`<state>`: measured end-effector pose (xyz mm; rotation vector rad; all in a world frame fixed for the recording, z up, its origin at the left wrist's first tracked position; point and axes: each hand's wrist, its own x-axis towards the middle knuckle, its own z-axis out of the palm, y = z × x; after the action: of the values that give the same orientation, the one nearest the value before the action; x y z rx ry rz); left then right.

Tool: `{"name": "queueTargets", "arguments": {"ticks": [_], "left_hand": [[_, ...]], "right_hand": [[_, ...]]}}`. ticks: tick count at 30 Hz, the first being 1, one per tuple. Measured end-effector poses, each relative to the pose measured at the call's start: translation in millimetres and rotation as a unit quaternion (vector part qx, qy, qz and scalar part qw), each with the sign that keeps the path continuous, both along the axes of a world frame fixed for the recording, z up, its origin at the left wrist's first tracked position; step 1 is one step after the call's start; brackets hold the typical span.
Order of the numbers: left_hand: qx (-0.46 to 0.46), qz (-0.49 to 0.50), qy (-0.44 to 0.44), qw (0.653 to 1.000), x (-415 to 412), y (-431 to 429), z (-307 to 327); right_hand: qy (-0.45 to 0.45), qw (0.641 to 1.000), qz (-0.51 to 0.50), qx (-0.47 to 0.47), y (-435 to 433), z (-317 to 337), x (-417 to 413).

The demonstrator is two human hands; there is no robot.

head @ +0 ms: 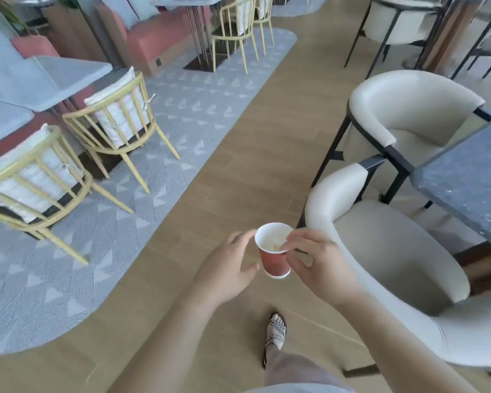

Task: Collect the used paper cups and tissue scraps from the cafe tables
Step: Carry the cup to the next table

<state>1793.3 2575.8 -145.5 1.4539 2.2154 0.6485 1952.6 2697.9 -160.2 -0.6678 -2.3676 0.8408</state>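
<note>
The right hand [321, 262] pinches the red paper cup [275, 263] by rim and side, in mid-air over the floor. The left hand [227, 268] is spread just beside it. Best carry it upright, both hands steadying, past the cream armchair [380, 251] and dark desk [471, 177].

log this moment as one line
right hand: pinches paper cup by rim | left hand: open beside cup, contact unclear | cup: upright, over wooden floor, near cream chair

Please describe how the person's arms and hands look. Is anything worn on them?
Nothing worn shows on them. The left hand and right hand have no gloves. The left forearm and right forearm show no sleeve, watch or bracelet within the frame.
</note>
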Motion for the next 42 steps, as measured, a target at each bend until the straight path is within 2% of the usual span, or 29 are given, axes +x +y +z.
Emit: {"name": "queueTargets", "arguments": {"ticks": [7, 15, 22, 33, 42], "left_hand": [[-0.021, -0.041, -0.016, 0.999, -74.1, 141.8, 12.3], [-0.02, -0.049, -0.051, 0.997, -139.9, 228.0, 1.9], [-0.031, -0.065, -0.079, 0.994, -225.8, 315.1, -10.8], [-0.016, -0.142, 0.011, 0.99, -417.2, 478.6, 14.3], [-0.018, -0.22, -0.004, 0.975, -469.4, 605.9, 0.4]], "right_hand": [[-0.009, 0.999, -0.042, 0.001, 127.7, 13.7, -61.3], [-0.022, 0.999, -0.041, 0.003, 215.2, 11.0, -124.0], [-0.025, 0.997, -0.072, -0.008, 291.3, 1.2, -211.5], [-0.003, 0.985, -0.171, 0.001, 430.7, 17.7, -370.4], [-0.016, 0.972, -0.232, -0.01, 534.6, 12.4, -420.0]]}}
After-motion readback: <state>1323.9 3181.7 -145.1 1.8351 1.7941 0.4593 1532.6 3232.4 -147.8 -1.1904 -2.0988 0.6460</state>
